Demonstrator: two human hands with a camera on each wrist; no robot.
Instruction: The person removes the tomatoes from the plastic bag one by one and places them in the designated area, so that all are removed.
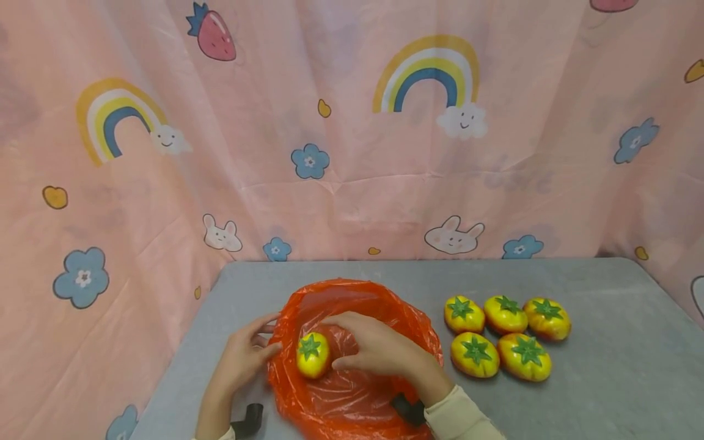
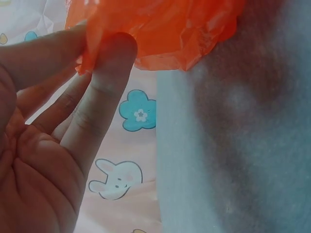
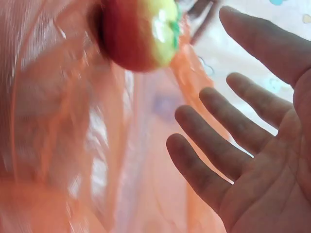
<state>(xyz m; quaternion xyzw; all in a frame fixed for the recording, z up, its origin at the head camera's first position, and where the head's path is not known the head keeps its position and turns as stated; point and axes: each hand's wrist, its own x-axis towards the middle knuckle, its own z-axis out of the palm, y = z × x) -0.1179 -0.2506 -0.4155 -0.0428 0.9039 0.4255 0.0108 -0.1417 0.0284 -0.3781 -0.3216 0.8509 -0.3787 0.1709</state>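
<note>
A red-orange plastic bag lies spread with its mouth open on the table. My left hand pinches its left rim between thumb and fingers, and the left wrist view shows the film caught there. Inside the bag sits a yellow-red toy fruit with a green star-shaped top. My right hand is over the bag, just right of that fruit. In the right wrist view the right hand's fingers are spread and straight, apart from the fruit.
To the right of the bag, several similar toy fruits lie in two rows on the grey table. A pink patterned curtain hangs behind and along the left side. Black wrist-camera mounts show at the wrists.
</note>
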